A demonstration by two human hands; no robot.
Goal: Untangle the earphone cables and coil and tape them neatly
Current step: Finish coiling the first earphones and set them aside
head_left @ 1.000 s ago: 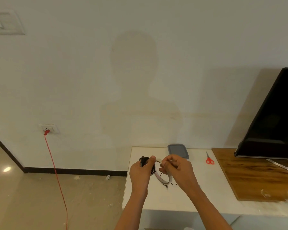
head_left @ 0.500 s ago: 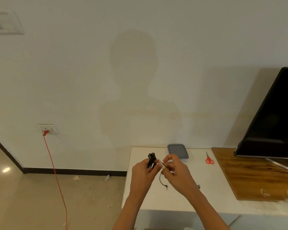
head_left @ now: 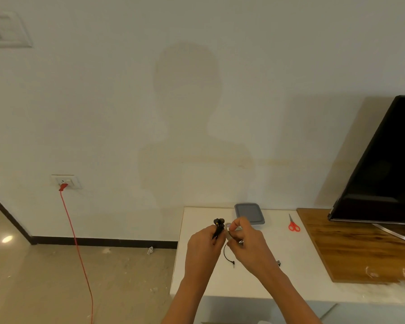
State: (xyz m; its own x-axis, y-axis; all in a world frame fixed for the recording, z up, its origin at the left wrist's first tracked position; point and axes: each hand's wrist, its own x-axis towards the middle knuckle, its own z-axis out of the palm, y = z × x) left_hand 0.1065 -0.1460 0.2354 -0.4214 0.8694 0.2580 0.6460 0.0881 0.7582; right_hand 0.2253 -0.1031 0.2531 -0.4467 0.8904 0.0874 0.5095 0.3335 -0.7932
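Earphone cables bunched tighter; left hand, right hand closer.

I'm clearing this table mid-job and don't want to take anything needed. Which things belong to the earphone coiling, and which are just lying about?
Job: earphones, held by left hand and right hand; red scissors, plausibly needed later.
Lying about: grey container, television, wooden board, red cable plugged into the wall socket.
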